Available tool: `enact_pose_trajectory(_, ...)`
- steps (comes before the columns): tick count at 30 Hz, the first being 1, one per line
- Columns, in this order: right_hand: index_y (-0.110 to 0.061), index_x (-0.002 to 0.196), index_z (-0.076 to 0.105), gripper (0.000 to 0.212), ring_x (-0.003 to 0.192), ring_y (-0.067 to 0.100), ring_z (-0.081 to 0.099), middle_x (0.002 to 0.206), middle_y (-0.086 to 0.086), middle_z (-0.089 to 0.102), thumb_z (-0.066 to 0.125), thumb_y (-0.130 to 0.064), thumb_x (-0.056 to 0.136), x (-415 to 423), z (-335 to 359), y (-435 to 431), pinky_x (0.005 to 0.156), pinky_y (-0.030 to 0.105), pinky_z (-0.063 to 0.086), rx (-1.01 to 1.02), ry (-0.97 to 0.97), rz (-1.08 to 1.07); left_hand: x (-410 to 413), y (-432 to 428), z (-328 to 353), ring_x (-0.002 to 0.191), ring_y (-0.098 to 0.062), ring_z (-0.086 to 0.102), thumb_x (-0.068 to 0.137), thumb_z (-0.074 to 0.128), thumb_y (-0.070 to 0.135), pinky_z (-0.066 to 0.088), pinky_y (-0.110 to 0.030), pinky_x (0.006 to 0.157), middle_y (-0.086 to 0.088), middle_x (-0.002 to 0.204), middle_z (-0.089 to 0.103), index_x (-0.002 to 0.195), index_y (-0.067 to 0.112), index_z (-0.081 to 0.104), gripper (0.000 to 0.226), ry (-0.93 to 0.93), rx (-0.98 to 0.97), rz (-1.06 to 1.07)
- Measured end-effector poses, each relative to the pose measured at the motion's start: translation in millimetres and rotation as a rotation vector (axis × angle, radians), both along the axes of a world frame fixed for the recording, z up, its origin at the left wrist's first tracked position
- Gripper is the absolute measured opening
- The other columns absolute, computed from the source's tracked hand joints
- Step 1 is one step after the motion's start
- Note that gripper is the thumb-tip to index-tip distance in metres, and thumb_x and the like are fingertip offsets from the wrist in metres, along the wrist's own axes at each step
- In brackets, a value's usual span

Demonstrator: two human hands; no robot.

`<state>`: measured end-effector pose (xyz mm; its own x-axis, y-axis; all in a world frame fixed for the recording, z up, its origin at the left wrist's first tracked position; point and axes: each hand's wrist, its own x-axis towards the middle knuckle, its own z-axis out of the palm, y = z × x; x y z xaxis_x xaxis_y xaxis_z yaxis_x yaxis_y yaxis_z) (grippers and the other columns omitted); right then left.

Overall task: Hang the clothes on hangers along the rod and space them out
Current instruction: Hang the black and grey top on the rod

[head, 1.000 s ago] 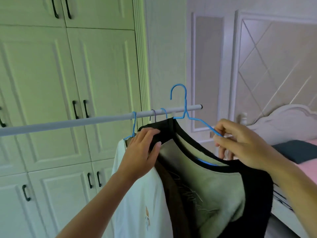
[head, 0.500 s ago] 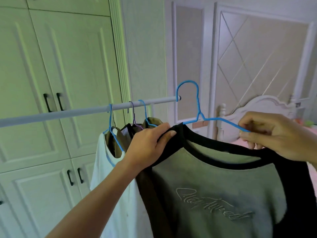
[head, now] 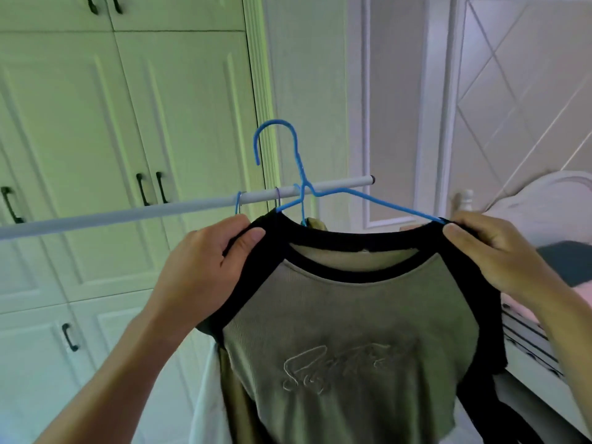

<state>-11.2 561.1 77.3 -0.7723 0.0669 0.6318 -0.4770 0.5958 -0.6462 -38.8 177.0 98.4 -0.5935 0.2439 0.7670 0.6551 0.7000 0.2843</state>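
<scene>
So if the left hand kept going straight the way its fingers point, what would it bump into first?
The left hand points up and rightward along the black collar of the grey-green T-shirt, which it already grips. Beyond that, probably the thin blue wire hanger, then the white metal rod; depth is unclear.

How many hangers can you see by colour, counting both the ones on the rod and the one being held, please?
Blue hangers: 3, namely the held hanger inside the grey-and-black shirt, a hook far left on the rod, and a hook behind the held one.
Purple hangers: 1, a hook on the rod.
Total: 4
</scene>
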Motion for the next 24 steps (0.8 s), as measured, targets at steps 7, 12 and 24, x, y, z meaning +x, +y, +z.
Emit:
enact_pose_trajectory(7, -0.012, 0.087, 0.064, 0.022, 0.066, 0.029, 0.041, 0.075, 0.031, 0.044, 0.051, -0.02, 0.103, -25.5, 3.1, -65.2, 0.053, 0.027, 0.03, -0.168, 0.082, 0.26, 26.3, -72.0, 13.4, 0.07, -0.028, 0.067, 0.102, 0.057, 0.044, 0.057, -0.048, 0.07, -0.002, 0.072, 0.073, 0.108, 0.034, 0.064, 0.014, -0.069, 0.073, 0.106)
enact_pose_trajectory(12, -0.006, 0.083, 0.065, 0.025, 0.067, 0.022, 0.044, 0.07, 0.022, 0.046, 0.05, -0.002, 0.103, -39.2, 7.8, -124.2, 0.056, 0.017, 0.035, -0.208, 0.107, 0.356, 43.3, -130.5, 18.6, 0.088, -0.02, 0.073, 0.103, 0.057, 0.041, 0.058, -0.048, 0.082, 0.008, 0.088, 0.078, 0.109, 0.033, 0.068, 0.014, -0.101, 0.111, 0.15)
enact_pose_trajectory(24, -0.001, 0.084, 0.067, 0.018, 0.077, 0.023, 0.047, 0.077, 0.013, 0.055, 0.06, -0.007, 0.1, -50.2, 5.9, -275.6, 0.068, 0.03, 0.036, -0.36, 0.013, 0.494, 67.0, -274.3, -4.0, 0.07, -0.012, 0.068, 0.104, 0.059, 0.031, 0.054, -0.042, 0.075, 0.003, 0.077, 0.076, 0.099, 0.033, 0.07, 0.012, -0.226, 0.177, 0.13)
